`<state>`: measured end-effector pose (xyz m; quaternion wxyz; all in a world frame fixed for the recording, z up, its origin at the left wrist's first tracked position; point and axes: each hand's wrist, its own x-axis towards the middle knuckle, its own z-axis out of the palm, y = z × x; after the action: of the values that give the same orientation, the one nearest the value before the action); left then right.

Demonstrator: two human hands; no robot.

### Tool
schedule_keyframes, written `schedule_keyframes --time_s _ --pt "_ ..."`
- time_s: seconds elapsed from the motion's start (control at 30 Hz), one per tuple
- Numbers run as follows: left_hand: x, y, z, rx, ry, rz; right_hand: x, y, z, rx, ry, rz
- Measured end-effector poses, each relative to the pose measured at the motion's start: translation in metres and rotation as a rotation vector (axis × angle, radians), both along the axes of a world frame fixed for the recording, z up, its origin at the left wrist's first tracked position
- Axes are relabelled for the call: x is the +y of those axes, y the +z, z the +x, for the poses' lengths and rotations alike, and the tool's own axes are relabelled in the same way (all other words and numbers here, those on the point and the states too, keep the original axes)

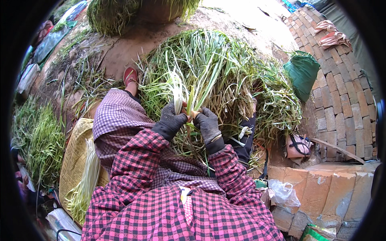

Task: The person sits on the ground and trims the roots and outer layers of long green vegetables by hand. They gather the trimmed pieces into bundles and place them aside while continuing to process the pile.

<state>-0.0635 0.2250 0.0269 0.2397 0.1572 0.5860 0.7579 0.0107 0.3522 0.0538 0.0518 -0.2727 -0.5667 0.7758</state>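
Observation:
My left hand (172, 119), in a dark fingertip-less glove, grips a small bunch of pale leafy stalks (178, 93) that point away from me. Against it, my right hand (208, 124), in a grey glove, pinches the base of a longer green-leaved stalk (208, 86). The bare fingertips of both hands meet around the stalk bases, so I cannot tell exactly where each grip ends. Directly beyond them spreads a large heap of long green leaves (196, 48) with drier, brownish stalks on its right side.
To my left, a bundle of trimmed pale stalks (86, 180) lies on a yellow woven sack (71, 156). More greens (45, 141) are piled beyond it. A green bag (301, 73) sits right of the heap, near a brick wall (340, 90). Clear plastic (285, 192) rests on a brick ledge (319, 186).

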Motion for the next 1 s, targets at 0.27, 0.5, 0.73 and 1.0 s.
schedule_keyframes --time_s 0.27,0.5,0.73,1.0 --pt "-0.026 0.048 -0.011 -0.160 0.132 0.102 0.016 -0.027 0.058 -0.647 0.574 0.898" --pt "-0.020 0.050 -0.004 -0.238 -0.061 0.002 0.002 0.009 0.036 0.084 0.142 0.292" --pt "-0.022 0.048 -0.002 -0.173 0.045 0.102 -0.015 0.019 0.003 -0.112 0.168 -0.053" --pt "-0.027 0.056 -0.001 -0.261 0.116 0.252 0.001 -0.038 0.022 -0.486 0.431 0.740"
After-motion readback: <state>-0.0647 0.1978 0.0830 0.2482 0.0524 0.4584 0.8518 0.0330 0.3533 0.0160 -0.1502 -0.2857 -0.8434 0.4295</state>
